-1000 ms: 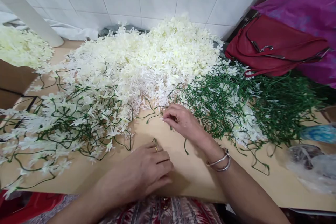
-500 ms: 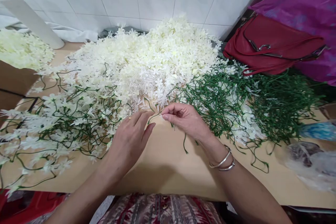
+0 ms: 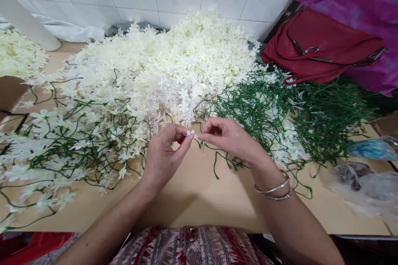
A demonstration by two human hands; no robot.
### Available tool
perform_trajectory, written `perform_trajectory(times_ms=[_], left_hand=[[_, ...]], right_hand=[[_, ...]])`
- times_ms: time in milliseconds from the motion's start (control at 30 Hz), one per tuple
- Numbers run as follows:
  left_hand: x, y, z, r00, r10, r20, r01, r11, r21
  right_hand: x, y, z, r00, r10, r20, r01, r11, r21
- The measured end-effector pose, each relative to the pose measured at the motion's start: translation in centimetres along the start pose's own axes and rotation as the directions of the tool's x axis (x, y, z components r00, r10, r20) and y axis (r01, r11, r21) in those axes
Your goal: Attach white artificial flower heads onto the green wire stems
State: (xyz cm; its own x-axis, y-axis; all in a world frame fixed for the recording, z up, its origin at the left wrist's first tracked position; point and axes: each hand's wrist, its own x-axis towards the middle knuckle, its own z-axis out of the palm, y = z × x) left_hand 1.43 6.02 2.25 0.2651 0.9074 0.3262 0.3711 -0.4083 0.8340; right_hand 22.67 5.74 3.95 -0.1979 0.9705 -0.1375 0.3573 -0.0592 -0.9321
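Note:
My left hand [image 3: 164, 155] and my right hand [image 3: 228, 136] meet above the tan table [image 3: 199, 190], fingertips almost touching. Between them a small white flower [image 3: 190, 133] is pinched by my left thumb and fingers. My right hand pinches the tip of a thin green stem [image 3: 217, 161] that trails down and right toward the stem pile. Two metal bangles [image 3: 273, 188] circle my right wrist. A big heap of loose white flowers [image 3: 161, 66] lies just behind my hands.
Finished stems with white flowers [image 3: 71, 145] spread at the left. A tangle of bare green stems [image 3: 298, 120] lies at the right. Behind it sit a red handbag [image 3: 320, 47] and purple cloth [image 3: 363, 4]. Clear plastic bags [image 3: 363, 184] rest at the right edge.
My left hand rose from the table's front edge to meet my right hand and now pinches a white flower. My right hand lifted slightly with the stem.

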Motion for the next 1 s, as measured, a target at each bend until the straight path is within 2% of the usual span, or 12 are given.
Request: perform_trajectory(times_ms=[67, 133, 200, 300, 433, 567, 667, 767, 867, 1000], left_hand=[[-0.3, -0.5, 0.4, 0.989, -0.145, 0.011, 0.145, 0.984, -0.099], [-0.6, -0.9, 0.8, 0.965, -0.257, 0.055, 0.263, 0.938, -0.228], [-0.7, -1.1, 1.2, 0.945, -0.312, 0.1, 0.327, 0.881, -0.342], [-0.8, -1.2, 1.5, 0.937, -0.326, 0.124, 0.347, 0.836, -0.425], [-0.6, -1.0, 1.5, 0.936, -0.335, 0.111, 0.349, 0.836, -0.423], [-0.2, -0.7, 1.3, 0.928, -0.37, 0.051, 0.351, 0.818, -0.456], [0.1, -0.7, 1.2, 0.92, -0.393, 0.006, 0.351, 0.815, -0.461], [0.1, -0.8, 1.2, 0.921, -0.389, -0.019, 0.341, 0.829, -0.442], [-0.1, -0.9, 1.2, 0.94, -0.338, -0.037, 0.299, 0.874, -0.383], [-0.5, -1.1, 1.3, 0.962, -0.264, -0.074, 0.231, 0.927, -0.295]], right_hand=[[-0.5, -0.1, 0.0, 0.999, 0.034, 0.008, -0.03, 0.958, -0.285], [-0.9, -0.3, 0.4, 0.999, 0.013, -0.032, -0.028, 0.853, -0.521], [-1.1, -0.5, 0.9, 0.999, -0.029, -0.038, -0.001, 0.773, -0.635], [-1.0, -0.4, 1.3, 0.999, -0.05, 0.0, 0.038, 0.759, -0.65], [-0.7, -0.3, 0.7, 0.993, -0.094, -0.073, 0.037, 0.827, -0.561], [-0.6, -0.8, 0.6, 0.965, -0.194, -0.176, 0.138, 0.948, -0.286], [-0.5, -1.4, 1.2, 0.95, -0.214, -0.227, 0.19, 0.974, -0.122], [-0.5, -1.8, 2.1, 0.966, -0.159, -0.204, 0.168, 0.985, 0.028], [-0.3, -1.4, 2.9, 0.989, -0.03, -0.146, 0.059, 0.979, 0.196], [0.2, -0.5, 3.4, 0.988, 0.074, -0.139, -0.03, 0.955, 0.295]])
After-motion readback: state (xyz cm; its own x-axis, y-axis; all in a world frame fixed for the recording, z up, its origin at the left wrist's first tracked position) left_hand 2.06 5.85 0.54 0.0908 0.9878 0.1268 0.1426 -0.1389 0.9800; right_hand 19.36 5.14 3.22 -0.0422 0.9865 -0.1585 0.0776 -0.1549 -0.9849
